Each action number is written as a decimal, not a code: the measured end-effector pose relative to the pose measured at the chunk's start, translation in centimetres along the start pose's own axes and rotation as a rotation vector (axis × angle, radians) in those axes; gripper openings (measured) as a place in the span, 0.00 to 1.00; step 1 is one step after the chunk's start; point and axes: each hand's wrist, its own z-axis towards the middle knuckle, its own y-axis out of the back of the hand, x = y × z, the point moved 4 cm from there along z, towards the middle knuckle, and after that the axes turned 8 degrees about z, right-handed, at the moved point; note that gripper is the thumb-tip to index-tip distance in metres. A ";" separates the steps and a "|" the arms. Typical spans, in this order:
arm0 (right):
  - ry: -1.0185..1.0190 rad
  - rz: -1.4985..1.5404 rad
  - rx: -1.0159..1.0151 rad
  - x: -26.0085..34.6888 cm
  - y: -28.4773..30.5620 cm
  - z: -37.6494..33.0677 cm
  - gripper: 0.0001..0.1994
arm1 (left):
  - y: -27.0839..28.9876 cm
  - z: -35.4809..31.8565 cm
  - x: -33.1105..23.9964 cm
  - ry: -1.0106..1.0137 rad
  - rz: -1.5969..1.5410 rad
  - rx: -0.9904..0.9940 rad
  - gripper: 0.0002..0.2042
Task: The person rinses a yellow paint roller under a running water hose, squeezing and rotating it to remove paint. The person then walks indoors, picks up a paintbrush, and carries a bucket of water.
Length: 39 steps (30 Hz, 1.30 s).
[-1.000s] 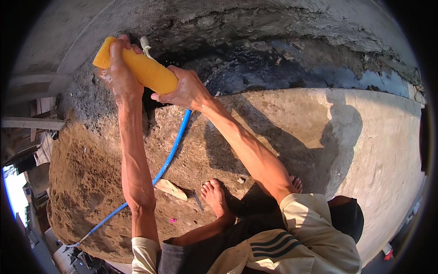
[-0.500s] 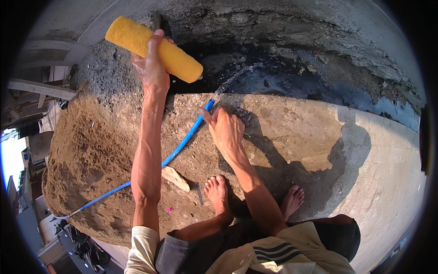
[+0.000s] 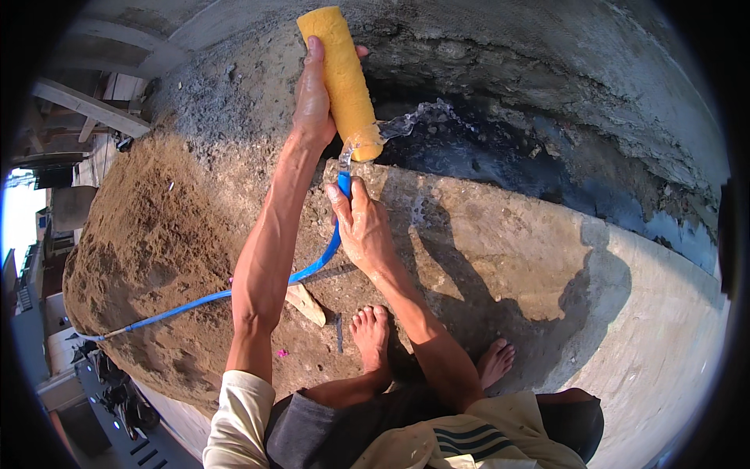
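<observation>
My left hand (image 3: 314, 102) is wrapped round a yellow paint roller sleeve (image 3: 341, 74), its thumb along the near side and fingertips showing on the far side. The sleeve stands almost lengthwise, its lower end just above the hose mouth. My right hand (image 3: 362, 227) grips a blue hose (image 3: 319, 262) close to its end, thumb on one side and fingers on the other. Water (image 3: 346, 156) runs from the hose onto the sleeve's lower end and splashes off to the right.
A dark, wet trench (image 3: 469, 141) lies beyond the concrete ledge (image 3: 500, 211). To the left rises a brown sand heap (image 3: 148, 234), with the hose running across it. A wood scrap (image 3: 305, 303) lies by my bare feet (image 3: 370, 338). A rough grey wall (image 3: 648, 94) borders the trench.
The roller sleeve has swung from slanted to nearly lengthwise and moved right. My right hand has closed round the hose and turned its end upward, so the water now strikes the sleeve.
</observation>
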 end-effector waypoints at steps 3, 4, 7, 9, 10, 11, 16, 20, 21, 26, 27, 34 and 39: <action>-0.022 0.242 0.031 3.3 0.3 0.6 0.19 | -0.4 -0.1 -0.4 0.022 -0.048 0.033 0.33; -0.019 0.261 0.006 4.3 1.4 0.7 0.20 | -1.8 -0.3 -0.5 0.064 -0.090 0.011 0.32; 0.011 0.321 0.017 7.3 1.4 1.4 0.22 | -0.2 -0.3 -0.5 0.157 -0.093 0.124 0.35; 0.015 0.318 0.027 9.9 1.8 1.8 0.22 | 0.1 -0.5 -0.4 0.124 -0.092 0.094 0.38; 0.016 0.305 0.024 11.6 2.5 1.8 0.23 | -0.5 -0.4 -0.5 0.106 -0.100 0.087 0.39; 0.021 0.306 0.013 11.9 2.9 1.9 0.23 | -1.1 -0.4 -0.4 0.094 -0.084 0.059 0.39; 0.058 0.370 -0.017 9.8 2.1 1.6 0.24 | -1.3 0.0 -1.2 0.012 0.006 0.016 0.39; 0.098 0.251 -0.047 10.5 2.6 1.0 0.23 | -2.0 0.3 -1.0 0.056 -0.036 0.094 0.36; 0.112 0.216 -0.054 11.1 2.4 0.6 0.23 | -1.6 0.2 -0.7 0.088 -0.020 0.089 0.35; -0.024 0.288 0.002 7.4 2.7 1.1 0.23 | -1.6 0.7 0.7 0.074 0.120 -0.007 0.36; -0.032 0.262 -0.010 6.6 3.0 1.2 0.23 | -2.4 1.0 0.8 0.036 0.070 -0.002 0.35; -0.081 0.216 0.049 6.5 1.9 0.3 0.22 | -1.8 1.4 -0.9 -0.059 0.035 -0.109 0.32; 0.037 0.236 -0.013 6.2 1.8 0.5 0.23 | -1.1 1.1 0.0 -0.010 0.119 -0.152 0.29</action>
